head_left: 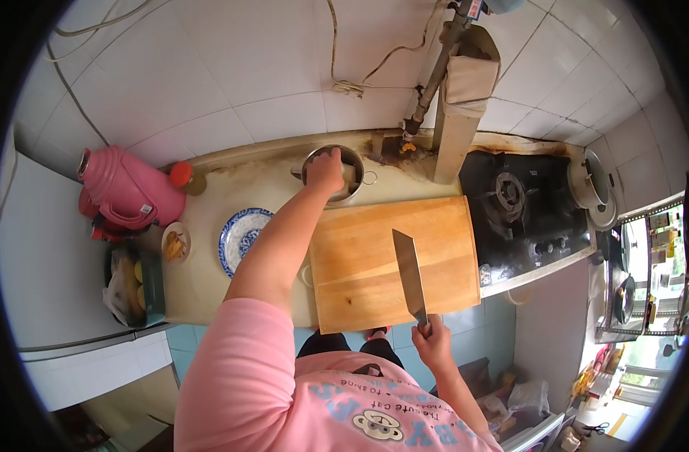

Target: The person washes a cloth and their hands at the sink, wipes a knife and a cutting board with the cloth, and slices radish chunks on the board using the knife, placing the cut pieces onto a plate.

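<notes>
My left hand (326,172) reaches into a metal pot (349,197) at the back of the counter. Its fingertips are down inside the rim, near pale pieces, and I cannot make out what they hold. My right hand (432,339) is closed round the handle of a cleaver (410,273). The blade points away from me over the right half of a wooden cutting board (359,264), whose surface is bare. Left of the board, partly behind my left forearm, lies a blue and white plate (228,242).
A pink thermos (133,188), an orange-lidded jar (183,178), a small bowl of food (176,242) and a green bin (150,290) stand at the left. On the right are a black gas stove (510,218) and a pot (585,181). A pipe (437,71) rises behind.
</notes>
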Demonstrator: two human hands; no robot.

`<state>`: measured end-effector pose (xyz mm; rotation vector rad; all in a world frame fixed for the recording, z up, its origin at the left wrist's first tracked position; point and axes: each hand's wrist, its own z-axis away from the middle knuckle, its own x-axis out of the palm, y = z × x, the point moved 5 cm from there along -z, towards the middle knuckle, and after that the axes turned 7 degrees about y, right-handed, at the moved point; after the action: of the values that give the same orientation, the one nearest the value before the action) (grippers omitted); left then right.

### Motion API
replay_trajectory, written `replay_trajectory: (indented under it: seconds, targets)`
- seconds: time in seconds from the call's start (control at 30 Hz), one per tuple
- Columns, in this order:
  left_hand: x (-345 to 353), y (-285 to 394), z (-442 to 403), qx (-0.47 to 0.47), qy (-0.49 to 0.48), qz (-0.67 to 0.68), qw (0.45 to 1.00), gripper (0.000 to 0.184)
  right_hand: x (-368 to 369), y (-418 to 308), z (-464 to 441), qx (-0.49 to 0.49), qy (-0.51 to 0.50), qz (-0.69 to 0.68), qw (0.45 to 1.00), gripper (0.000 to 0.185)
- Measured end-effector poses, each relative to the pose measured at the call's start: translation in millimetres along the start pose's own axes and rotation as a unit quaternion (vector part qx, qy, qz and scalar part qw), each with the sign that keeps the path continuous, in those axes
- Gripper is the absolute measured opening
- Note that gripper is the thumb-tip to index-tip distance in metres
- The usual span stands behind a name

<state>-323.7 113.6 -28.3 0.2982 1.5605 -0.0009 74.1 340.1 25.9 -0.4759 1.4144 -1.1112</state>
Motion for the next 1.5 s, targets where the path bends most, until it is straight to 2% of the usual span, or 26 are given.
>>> replay_trajectory:
  seconds: [0.27, 0.33, 0.4, 0.47, 0.53, 0.6, 0.67, 0.8, 0.87, 0.9, 0.97, 1.03, 1.17, 1.23, 1.37, 1.5]
  targets:
    - [-7.0, -19.9, 11.2, -0.01, -0.024, 0.069, 0.997, 0.043, -0.9, -10.4, -20.3, -0.01, 0.015, 0.007, 1.0, 0.018]
    - [-29.6, -17.8, 19.5, 0.044, 0.18, 0.16, 0.97, 0.045, -3.4, -9.8, -25.3, -0.012, -0.009, 0.024, 1.0, 0.022]
    - [-64.7, -7.2, 34.6, -0.08, -0.027, 0.212, 0.974, 0.053, -6.7, 1.4, -27.8, -0.016, -0.014, 0.042, 0.999, 0.023]
    - [-74.9, 0.6, 81.7, -0.023, -0.017, 0.376, 0.926, 0.053, -12.9, 3.2, -28.5, -0.058, 0.011, 0.038, 0.998, 0.023]
    - [-19.1, 5.4, 143.0, 0.01, -0.049, 0.415, 0.908, 0.053, -17.4, 5.6, -31.5, -0.034, -0.004, 0.042, 0.999, 0.024]
    - [27.3, 24.7, 214.5, -0.027, -0.163, 0.37, 0.914, 0.056, -19.2, 18.6, -33.7, -0.023, -0.003, 0.038, 0.999, 0.026]
    - [55.0, 43.7, 258.2, -0.067, -0.168, 0.382, 0.906, 0.056, -20.9, 29.5, -35.0, -0.03, -0.009, 0.031, 0.999, 0.028]
    - [87.4, 63.3, 280.7, -0.105, -0.178, 0.366, 0.907, 0.053, -23.0, 27.7, -39.4, -0.034, -0.035, 0.042, 0.998, 0.028]
    - [77.0, 68.8, 280.5, -0.08, -0.118, 0.359, 0.923, 0.052, -22.0, 25.9, -40.4, -0.032, -0.056, 0.048, 0.997, 0.029]
    - [71.7, 69.0, 279.9, -0.08, -0.118, 0.358, 0.923, 0.052, -20.0, 25.2, -41.4, -0.045, -0.072, 0.051, 0.995, 0.029]
    - [36.0, 74.3, 279.2, 0.07, 0.094, 0.287, 0.951, 0.043, -18.4, 23.9, -45.1, -0.058, -0.091, 0.053, 0.993, 0.029]
    - [25.7, 75.1, 288.2, 0.08, 0.075, 0.272, 0.956, 0.039, -15.3, 14.2, -46.6, -0.143, -0.108, 0.068, 0.982, 0.03]
    - [35.4, 73.2, 293.0, 0.112, 0.054, 0.259, 0.958, 0.03, -11.1, 5.8, -52.3, -0.195, -0.142, 0.088, 0.967, 0.031]
    - [42.6, 74.2, 290.4, 0.116, 0.033, 0.221, 0.968, 0.031, -7.4, -2.9, -54.7, -0.254, -0.179, 0.144, 0.94, 0.031]
    - [64.9, 76.2, 296.1, 0.152, 0.018, 0.134, 0.979, 0.034, -4.9, -3.3, -62.4, -0.29, -0.195, 0.19, 0.917, 0.031]
    - [52.9, 78.7, 291.9, 0.113, -0.043, 0.154, 0.981, 0.037, -2.0, 1.5, -69.9, -0.308, -0.196, 0.216, 0.906, 0.029]
